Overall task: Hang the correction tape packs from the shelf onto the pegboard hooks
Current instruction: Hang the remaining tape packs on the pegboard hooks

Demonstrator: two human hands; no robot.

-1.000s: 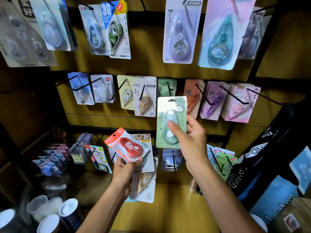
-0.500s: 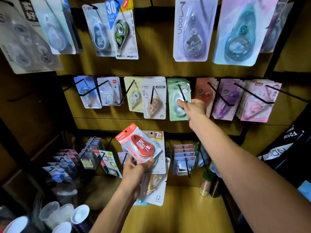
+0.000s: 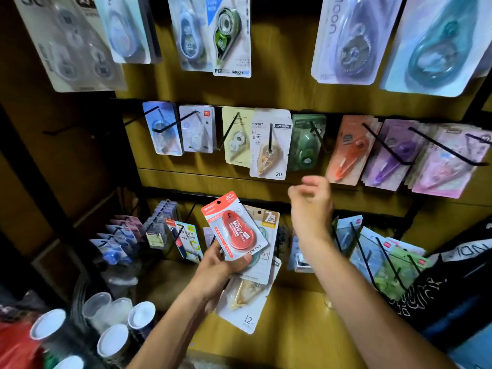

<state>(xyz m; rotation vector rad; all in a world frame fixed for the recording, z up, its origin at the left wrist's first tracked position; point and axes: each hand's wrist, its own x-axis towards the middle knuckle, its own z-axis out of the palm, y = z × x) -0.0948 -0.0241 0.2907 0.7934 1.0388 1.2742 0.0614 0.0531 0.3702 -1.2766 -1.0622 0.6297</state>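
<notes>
- White-lidded round tubs (image 3: 141, 316) cluster at the lower left.
- A red item (image 3: 16, 347), perhaps a bag, sits beside them.
- Black printed fabric (image 3: 436, 294) hangs at right.

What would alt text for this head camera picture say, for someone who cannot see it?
A person's left hand holds a fan of correction tape packs, a red pack on top, before a pegboard hung with rows of similar packs. The right hand, blurred and holding nothing, hovers just below a green pack on a middle-row hook.

Dim warm light; edges warped, dark; right hand (image 3: 310, 206) motion-blurred.
</notes>
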